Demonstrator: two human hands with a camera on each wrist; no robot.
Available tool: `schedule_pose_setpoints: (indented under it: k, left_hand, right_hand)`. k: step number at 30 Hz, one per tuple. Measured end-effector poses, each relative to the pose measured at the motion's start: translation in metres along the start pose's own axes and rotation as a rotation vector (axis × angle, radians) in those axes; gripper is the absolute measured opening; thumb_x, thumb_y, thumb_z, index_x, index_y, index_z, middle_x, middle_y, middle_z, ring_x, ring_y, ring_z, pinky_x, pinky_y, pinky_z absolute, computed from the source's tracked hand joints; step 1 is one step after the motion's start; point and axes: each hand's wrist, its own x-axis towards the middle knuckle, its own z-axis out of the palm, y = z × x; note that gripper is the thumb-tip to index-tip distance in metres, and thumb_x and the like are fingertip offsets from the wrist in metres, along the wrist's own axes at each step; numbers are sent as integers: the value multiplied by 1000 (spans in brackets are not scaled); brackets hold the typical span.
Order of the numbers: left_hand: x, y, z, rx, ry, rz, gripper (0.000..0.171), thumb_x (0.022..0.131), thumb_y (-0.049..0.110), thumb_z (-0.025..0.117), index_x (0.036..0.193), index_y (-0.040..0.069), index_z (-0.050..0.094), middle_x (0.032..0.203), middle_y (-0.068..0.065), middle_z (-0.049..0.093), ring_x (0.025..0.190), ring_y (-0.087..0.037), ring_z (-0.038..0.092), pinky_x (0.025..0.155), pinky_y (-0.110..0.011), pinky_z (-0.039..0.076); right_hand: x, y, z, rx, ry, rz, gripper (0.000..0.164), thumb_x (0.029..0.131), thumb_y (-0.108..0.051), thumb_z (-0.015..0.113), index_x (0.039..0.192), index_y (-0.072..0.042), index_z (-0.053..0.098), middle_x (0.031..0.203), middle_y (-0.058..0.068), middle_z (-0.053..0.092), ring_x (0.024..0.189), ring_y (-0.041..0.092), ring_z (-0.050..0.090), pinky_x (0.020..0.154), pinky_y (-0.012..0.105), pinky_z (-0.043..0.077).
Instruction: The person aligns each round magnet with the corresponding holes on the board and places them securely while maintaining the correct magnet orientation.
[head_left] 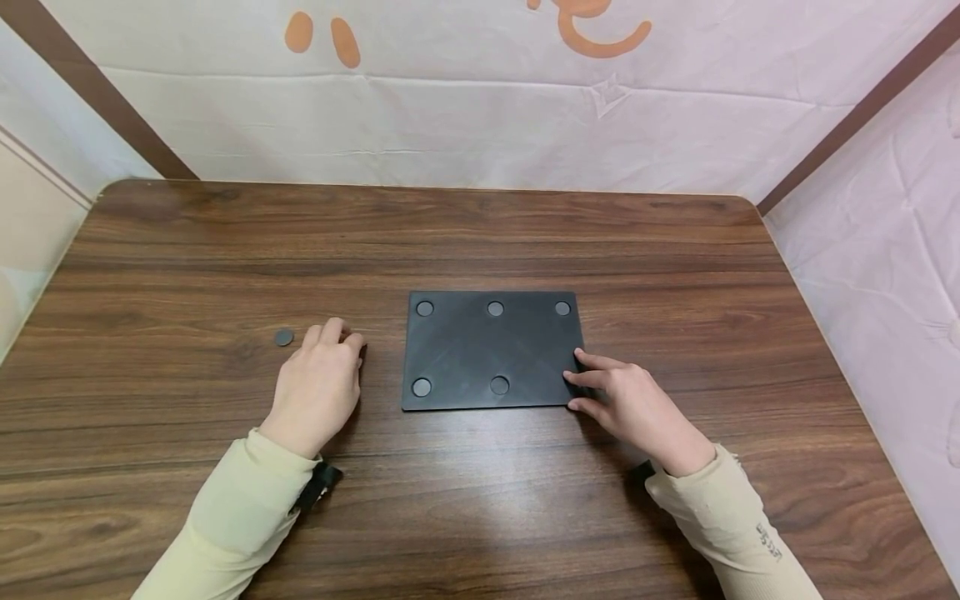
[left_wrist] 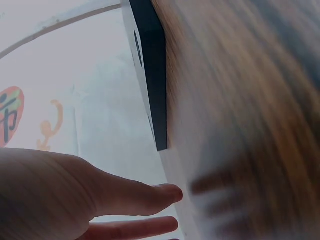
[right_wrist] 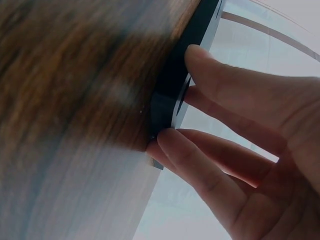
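A flat black rectangular board [head_left: 465,350] lies on the table, with several round spots along its long sides. Most spots look light grey; the lower middle spot [head_left: 499,385] is darker. My right hand [head_left: 637,408] holds the board at its near right corner, thumb on the front edge and fingers at the right side. The fingers cover that corner's surface. To the left of the board, my left hand [head_left: 318,387] is low over the table, fingers loosely bent, with nothing seen in it. Just left of its fingertips lies a small dark grey disc [head_left: 283,337].
The brown wood-grain table [head_left: 480,533] has rounded far corners. Behind it hangs a white sheet [head_left: 465,125] with orange prints, and another pale sheet [head_left: 885,250] hangs along the right side. Dark straps [head_left: 318,483] show at the wrists.
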Motion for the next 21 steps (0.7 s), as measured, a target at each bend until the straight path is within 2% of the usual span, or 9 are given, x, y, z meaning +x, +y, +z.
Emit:
schedule_pose_setpoints:
  k: [15, 21]
  left_hand:
    - [-1, -19, -2, 3, -10, -86, 20, 87, -3, 58, 103, -12, 63, 110, -29, 54, 103, -50, 50, 79, -57, 47]
    - [0, -26, -1, -12, -7, -129, 26, 85, -5, 57, 109, -14, 60, 110, -32, 51, 104, -52, 47, 75, -61, 46]
  right_hand:
    - [0, 1, 0, 2, -9, 5, 33, 76, -10, 80, 108, -1, 73, 123, 25, 62, 104, 35, 66, 82, 44, 54]
    - [0, 2, 1, -2, -4, -2, 33, 76, -10, 80, 107, -1, 73, 122, 25, 62, 103, 35, 66, 82, 44, 54]
